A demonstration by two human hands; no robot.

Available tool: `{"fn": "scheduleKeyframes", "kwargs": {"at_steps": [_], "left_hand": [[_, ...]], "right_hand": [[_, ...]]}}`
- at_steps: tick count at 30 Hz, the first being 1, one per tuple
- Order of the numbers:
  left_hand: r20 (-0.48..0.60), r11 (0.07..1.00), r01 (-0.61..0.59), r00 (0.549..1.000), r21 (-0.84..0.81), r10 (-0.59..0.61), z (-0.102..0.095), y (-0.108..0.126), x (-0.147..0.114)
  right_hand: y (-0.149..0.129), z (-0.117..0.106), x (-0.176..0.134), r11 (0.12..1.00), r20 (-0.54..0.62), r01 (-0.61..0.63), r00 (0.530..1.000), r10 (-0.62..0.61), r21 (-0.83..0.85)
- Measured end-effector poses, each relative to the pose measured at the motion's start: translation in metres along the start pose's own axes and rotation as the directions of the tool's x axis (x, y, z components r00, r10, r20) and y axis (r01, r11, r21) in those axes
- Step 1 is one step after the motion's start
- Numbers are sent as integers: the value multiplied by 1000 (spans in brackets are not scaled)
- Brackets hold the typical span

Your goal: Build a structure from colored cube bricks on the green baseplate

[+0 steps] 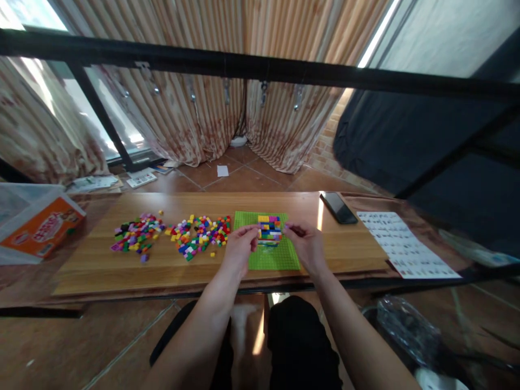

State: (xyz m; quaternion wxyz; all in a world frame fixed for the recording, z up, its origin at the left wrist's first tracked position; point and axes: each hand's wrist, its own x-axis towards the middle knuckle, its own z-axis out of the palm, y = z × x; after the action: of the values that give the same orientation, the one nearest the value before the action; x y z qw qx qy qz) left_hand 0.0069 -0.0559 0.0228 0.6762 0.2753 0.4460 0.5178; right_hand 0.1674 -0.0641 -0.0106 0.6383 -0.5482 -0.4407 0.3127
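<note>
A block of stacked colourful toy bricks (pixel 270 227) stands on a green studded baseplate (pixel 274 262) in front of me. At its left edge is my left hand (pixel 240 245), with thumb and forefinger pinched together against the bricks; whether a loose piece is between them is hidden. My right hand (pixel 306 246) is just right of the stack, over the baseplate, its fingertips also pinched. Something small may be in that pinch, too small to name. Left of the baseplate lie loose toy bricks (pixel 199 234) in a wide heap, the nearest close to my left hand.
A second heap of bricks (pixel 138 232) lies farther left on the wooden table (pixel 162 277). At the far left is a clear plastic tub (pixel 30 197) with an orange label. A phone (pixel 339 208) and a printed sheet (pixel 406 245) lie to the right. A black metal bar (pixel 244 62) crosses beyond the table.
</note>
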Motion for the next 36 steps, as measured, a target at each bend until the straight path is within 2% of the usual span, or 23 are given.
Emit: {"fn": "scheduleKeyframes", "kwargs": {"at_steps": [5,12,14,18,20,25,31,36], "left_hand": [[24,1000,9,1000,30,-10,-1,-4,6],[66,999,-34,997,29,32,5,-6,12],[63,999,-37,997,24,35,3,-6,13],[60,999,-43,997,21,42,0,-6,14],[56,998,-51,997,23,50,0,-5,14],[52,998,-62,997,33,60,0,-4,14],[45,998,-51,998,32,49,1,-3,13],[31,998,-41,999,44,40,2,-3,13]], "right_hand": [[11,3,9,969,97,114,991,-95,-217],[8,1,3,932,150,176,979,-134,-317],[9,2,3,947,115,136,988,-107,-292],[13,5,6,994,9,-3,1000,4,-107],[15,5,8,998,2,-34,999,34,-60],[13,1,10,983,-14,-7,1000,4,-185],[8,5,8,994,12,17,1000,-16,-112],[4,7,8,977,23,67,998,-63,-204]]}}
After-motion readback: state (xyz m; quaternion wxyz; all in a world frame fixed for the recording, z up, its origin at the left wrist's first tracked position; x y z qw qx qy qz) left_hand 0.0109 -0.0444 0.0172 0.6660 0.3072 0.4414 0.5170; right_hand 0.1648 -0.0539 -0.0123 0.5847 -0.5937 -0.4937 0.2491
